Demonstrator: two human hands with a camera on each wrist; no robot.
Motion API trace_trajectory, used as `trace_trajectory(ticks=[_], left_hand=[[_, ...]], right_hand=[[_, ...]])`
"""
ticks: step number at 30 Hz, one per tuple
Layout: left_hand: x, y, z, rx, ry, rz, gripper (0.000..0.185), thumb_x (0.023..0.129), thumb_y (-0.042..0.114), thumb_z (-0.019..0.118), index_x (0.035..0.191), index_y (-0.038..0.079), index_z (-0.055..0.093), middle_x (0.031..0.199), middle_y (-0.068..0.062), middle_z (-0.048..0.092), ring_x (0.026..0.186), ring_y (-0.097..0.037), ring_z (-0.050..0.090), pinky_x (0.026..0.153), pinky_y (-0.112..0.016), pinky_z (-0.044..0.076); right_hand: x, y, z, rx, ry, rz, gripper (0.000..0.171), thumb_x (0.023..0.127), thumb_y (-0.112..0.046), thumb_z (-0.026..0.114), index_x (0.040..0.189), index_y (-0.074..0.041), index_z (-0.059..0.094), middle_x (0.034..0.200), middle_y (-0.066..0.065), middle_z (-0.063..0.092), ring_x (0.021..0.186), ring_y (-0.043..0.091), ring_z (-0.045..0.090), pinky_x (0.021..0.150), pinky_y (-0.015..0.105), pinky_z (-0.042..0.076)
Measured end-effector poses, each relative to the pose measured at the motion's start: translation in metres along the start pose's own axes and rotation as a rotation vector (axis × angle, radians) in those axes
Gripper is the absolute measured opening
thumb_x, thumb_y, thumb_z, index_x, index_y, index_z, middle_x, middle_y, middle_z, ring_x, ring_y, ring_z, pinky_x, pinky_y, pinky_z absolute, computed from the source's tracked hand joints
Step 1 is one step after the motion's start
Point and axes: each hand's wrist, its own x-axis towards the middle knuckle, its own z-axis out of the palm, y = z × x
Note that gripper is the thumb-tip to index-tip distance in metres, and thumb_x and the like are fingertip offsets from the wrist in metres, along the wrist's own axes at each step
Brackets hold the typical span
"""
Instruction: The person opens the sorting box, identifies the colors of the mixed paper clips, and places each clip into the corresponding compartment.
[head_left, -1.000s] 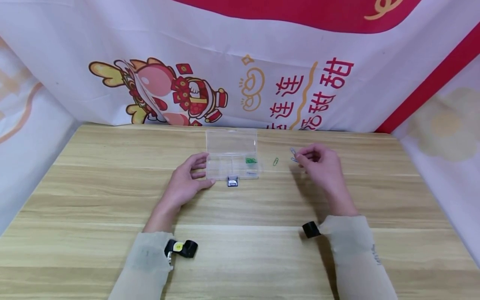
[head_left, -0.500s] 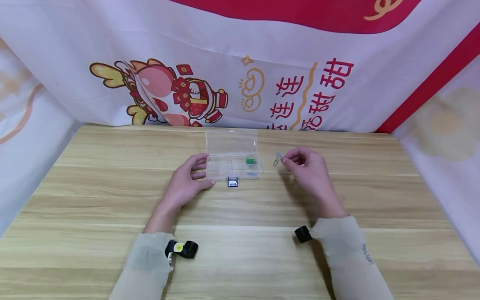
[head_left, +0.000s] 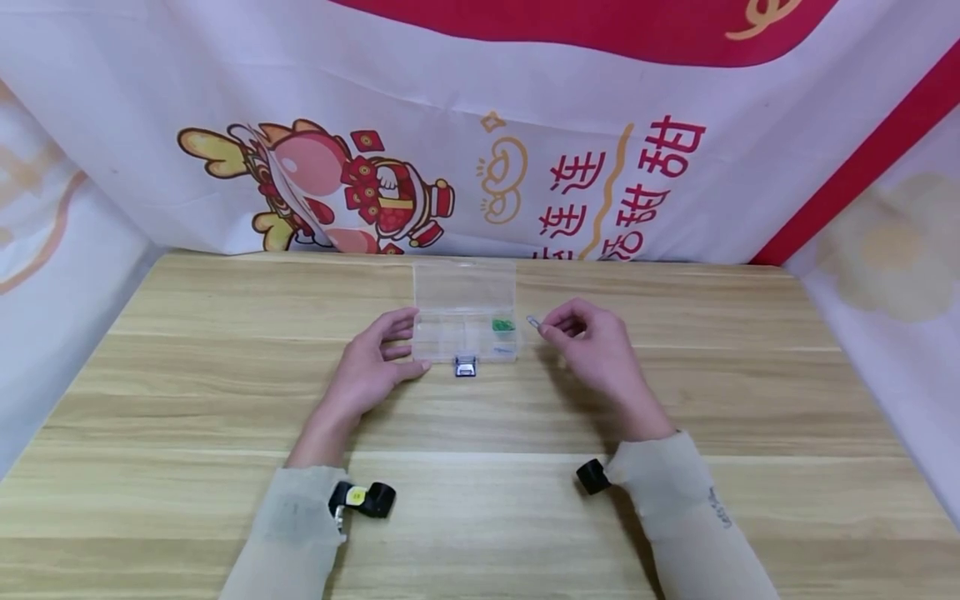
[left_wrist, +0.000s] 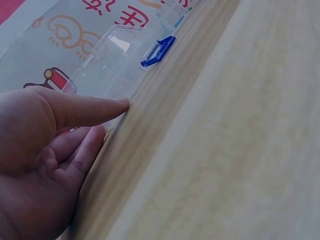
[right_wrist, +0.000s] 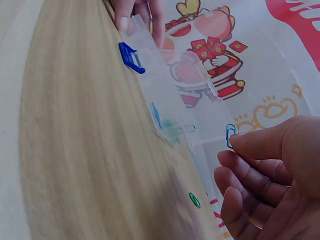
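Paperclip pinched beside the clear box

Right hand [head_left: 592, 350] pinches a blue paperclip [right_wrist: 230, 135] at its fingertips, just right of the clear box [head_left: 465, 312]; left hand [head_left: 371, 367], fingers straight, apparently touches the box's left edge.

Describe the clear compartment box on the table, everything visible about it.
The clear plastic compartment box lies flat at the middle of the wooden table, its lid open toward the backdrop. Dividers split it into small cells; one at the right end holds green paper clips. A blue latch sits on its front edge. The left hand touches its left end; the right hand, beside it, pinches a blue paper clip.
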Motion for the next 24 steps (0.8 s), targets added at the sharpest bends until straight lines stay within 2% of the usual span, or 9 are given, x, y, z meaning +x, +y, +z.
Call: trace_trajectory(ticks=[10,18,24], left_hand=[[0.0,0.0,0.0,0.006,-0.02,0.006,0.077,0.095,0.004,0.079,0.163,0.019,0.046,0.16,-0.016,0.054,0.141,-0.037,0.059,0.122,-0.049,0.051],[-0.001,0.001,0.0,0.025,-0.035,0.004,0.075,0.097,0.005,0.078,0.163,0.02,0.046,0.16,-0.015,0.053,0.142,-0.037,0.058,0.123,-0.051,0.05],[-0.001,0.001,0.001,0.033,-0.041,0.001,0.075,0.098,0.006,0.077,0.164,0.021,0.045,0.161,-0.015,0.052,0.143,-0.037,0.057,0.124,-0.051,0.049]], right_hand=[[-0.005,-0.008,0.011,0.005,-0.063,0.012,0.007,0.104,-0.02,0.072,0.108,-0.014,0.073,0.107,0.006,0.071,0.097,0.024,0.063,0.074,0.033,0.059],[-0.006,-0.008,0.019,-0.011,-0.085,-0.016,0.008,0.103,-0.02,0.075,0.106,-0.013,0.074,0.103,0.007,0.073,0.089,0.024,0.063,0.066,0.029,0.058],[-0.007,-0.008,0.023,-0.034,-0.101,-0.038,0.008,0.101,-0.02,0.076,0.105,-0.013,0.075,0.101,0.007,0.073,0.088,0.022,0.064,0.068,0.03,0.059]])
